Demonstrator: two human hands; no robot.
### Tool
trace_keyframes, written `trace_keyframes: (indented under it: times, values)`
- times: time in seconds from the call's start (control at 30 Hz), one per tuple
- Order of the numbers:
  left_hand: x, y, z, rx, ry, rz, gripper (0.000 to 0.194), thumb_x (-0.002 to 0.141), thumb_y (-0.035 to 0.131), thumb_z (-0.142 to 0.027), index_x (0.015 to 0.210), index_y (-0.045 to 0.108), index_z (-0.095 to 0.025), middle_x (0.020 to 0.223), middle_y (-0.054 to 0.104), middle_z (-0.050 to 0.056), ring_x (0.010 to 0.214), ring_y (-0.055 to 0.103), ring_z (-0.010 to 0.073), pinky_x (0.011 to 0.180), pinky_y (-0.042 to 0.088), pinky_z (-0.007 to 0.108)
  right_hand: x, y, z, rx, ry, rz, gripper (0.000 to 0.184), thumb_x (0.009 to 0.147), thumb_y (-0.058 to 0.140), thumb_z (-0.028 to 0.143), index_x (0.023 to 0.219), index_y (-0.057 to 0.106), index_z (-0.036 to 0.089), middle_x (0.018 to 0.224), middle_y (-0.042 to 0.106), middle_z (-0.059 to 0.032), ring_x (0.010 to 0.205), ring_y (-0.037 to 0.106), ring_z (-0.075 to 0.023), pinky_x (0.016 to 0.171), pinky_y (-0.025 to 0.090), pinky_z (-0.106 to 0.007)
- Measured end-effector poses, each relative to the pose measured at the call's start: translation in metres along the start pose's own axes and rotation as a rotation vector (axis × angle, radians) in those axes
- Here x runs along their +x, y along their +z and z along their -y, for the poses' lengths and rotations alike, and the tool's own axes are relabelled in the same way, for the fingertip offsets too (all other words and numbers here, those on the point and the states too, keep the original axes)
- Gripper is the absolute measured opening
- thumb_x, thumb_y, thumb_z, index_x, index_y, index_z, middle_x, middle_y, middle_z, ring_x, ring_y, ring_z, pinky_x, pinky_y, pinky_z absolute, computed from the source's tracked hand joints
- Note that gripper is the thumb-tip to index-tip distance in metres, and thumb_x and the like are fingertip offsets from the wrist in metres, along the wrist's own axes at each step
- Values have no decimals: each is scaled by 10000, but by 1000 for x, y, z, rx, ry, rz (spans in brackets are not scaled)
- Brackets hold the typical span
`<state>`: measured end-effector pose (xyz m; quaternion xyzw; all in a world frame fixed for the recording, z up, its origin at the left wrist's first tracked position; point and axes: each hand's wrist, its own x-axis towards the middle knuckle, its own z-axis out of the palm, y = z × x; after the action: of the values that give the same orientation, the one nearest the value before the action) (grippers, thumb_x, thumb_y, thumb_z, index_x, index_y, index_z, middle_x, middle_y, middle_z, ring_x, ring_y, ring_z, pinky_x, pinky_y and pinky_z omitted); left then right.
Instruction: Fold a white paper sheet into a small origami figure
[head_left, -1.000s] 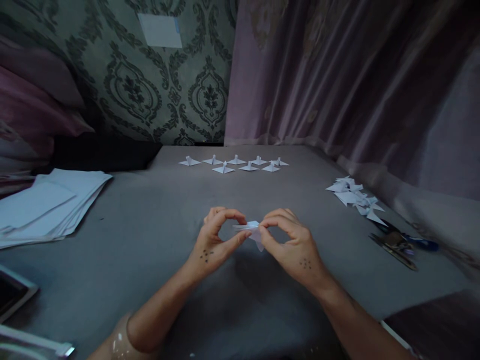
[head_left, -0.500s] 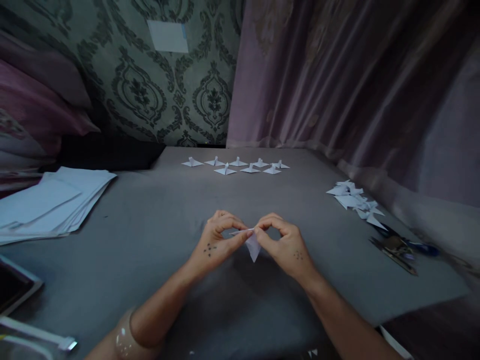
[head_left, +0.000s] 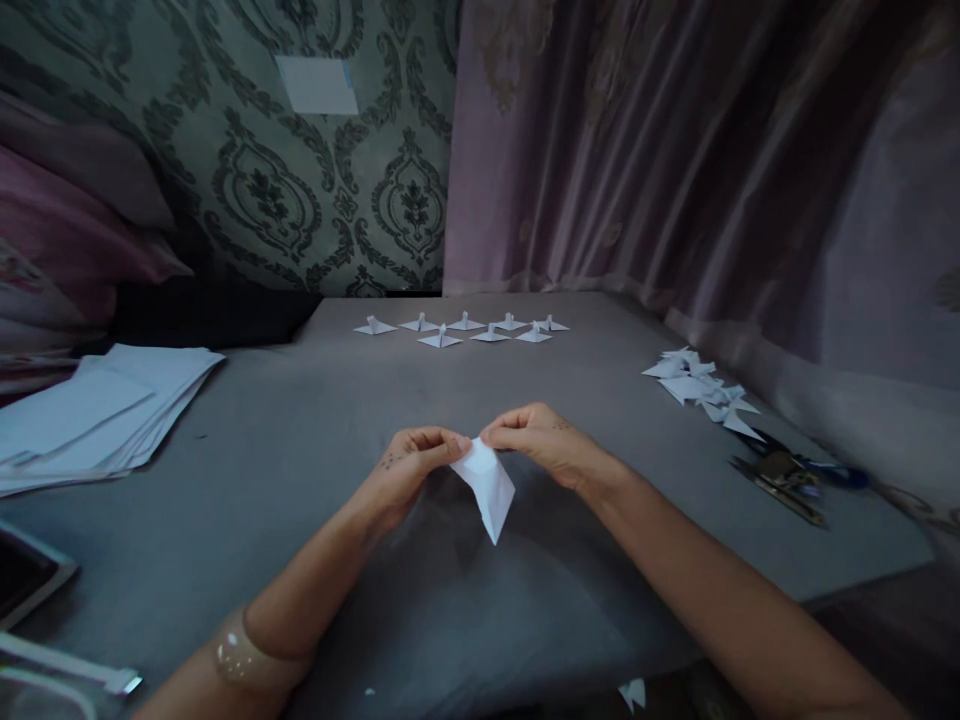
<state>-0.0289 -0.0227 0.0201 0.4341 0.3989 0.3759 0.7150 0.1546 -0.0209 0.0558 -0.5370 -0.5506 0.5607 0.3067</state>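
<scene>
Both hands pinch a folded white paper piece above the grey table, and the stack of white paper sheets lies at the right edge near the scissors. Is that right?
Not quite. The head view shows the stack of white paper sheets at the left edge of the grey table, away from the scissors on the right. The rest holds: left hand and right hand pinch the folded white paper piece.

Paper stack point(head_left: 97, 415) left, folded figures point(head_left: 465, 328) far, paper scraps point(head_left: 701, 385) and scissors point(head_left: 795, 475) right

Left hand point(head_left: 409, 465) and right hand point(head_left: 536, 440) raised together, fingertips pinched, forearms converging
</scene>
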Motion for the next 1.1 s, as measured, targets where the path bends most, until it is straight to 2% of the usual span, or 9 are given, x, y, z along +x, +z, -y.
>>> trace_keyframes:
  times: [0.17,0.33,0.47,0.57,0.63,0.7,0.87,1.0,1.1]
  values:
    - [2,0,3,4,-41,-7,172,664,768,-307,680,717,-143,627,683,37,549,585,122,566,423,236,9,-4,-12,-18,51,15,66,643,680,256,632,697,193,604,604,17,616,494,-117,621,367,-259]
    - [4,-1,4,21,-38,-45,190,656,775,-313,679,714,-134,626,681,42,551,584,124,568,425,233,14,-2,-17,60,37,0,154,618,737,315,595,661,183,598,606,20,620,505,-112,629,374,-251]
    - [8,-3,4,-37,-14,-150,213,652,786,-327,695,707,-134,618,676,36,543,583,121,573,435,234,12,-5,-19,118,-4,-68,287,734,647,435,604,679,181,675,663,-16,694,565,-129,719,416,-266]
    - [12,-6,5,-131,73,-262,209,646,796,-319,725,708,-146,661,678,31,602,601,132,624,457,248,7,-8,-22,85,-49,-128,310,781,599,483,789,740,206,839,709,-43,817,607,-166,780,431,-295]
    - [14,-9,7,-160,166,-316,205,654,794,-316,765,719,-161,703,674,23,647,599,131,657,462,252,3,-9,-24,59,-154,-131,277,784,615,448,895,738,226,908,702,-44,830,610,-174,753,443,-299]
    - [16,-11,9,-146,293,-338,179,668,787,-305,775,730,-174,755,661,14,699,586,119,687,457,238,0,-6,-25,9,-290,-157,218,771,645,389,899,738,238,932,677,-35,790,598,-157,706,446,-285]
    - [17,-13,15,-25,556,-262,64,736,739,-256,735,743,-191,863,622,11,836,549,105,754,432,202,-4,9,-23,-24,-484,-288,134,756,676,268,868,742,234,906,621,-21,651,551,-98,588,438,-240]
    - [16,-12,17,63,583,-199,67,788,690,-232,775,750,-205,889,617,25,877,552,122,791,435,227,-6,17,-23,-24,-555,-352,109,767,670,214,846,745,226,842,616,-12,628,541,-88,568,442,-224]
    - [15,-13,17,139,593,-210,83,805,671,-226,802,754,-218,916,620,30,910,557,131,813,436,234,-6,18,-25,-31,-582,-364,124,783,657,201,864,745,233,839,619,-12,664,557,-96,586,456,-220]
